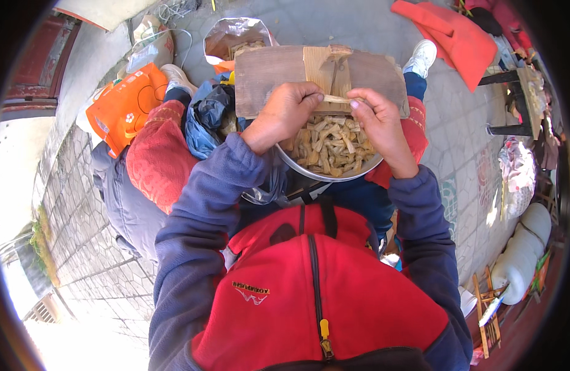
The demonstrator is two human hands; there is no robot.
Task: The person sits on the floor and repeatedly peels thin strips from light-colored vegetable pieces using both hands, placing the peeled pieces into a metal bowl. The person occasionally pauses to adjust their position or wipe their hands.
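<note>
A thin, pale tan stick of dried root or similar plant material (335, 99) spans the gap between my two hands. My left hand (287, 107) pinches one end between thumb and fingers. The other end sits in the fingertips of my right hand (381, 119). Just beyond them lies a dark wooden board (270, 76), with a paler wooden strip (315, 65) across its middle and a small block on top. Below my hands is a round metal basin (322, 178), heaped with short tan pieces (331, 141). Part of its rim is hidden by my hands and the board.
A silvery-lined bag (241, 28) holding more pieces stands behind the board. Blue and black plastic bags (206, 116) and an orange bag (127, 104) lie to the left. Red cloth (452, 37) is on the paving at right, near a black-legged bench (510, 130).
</note>
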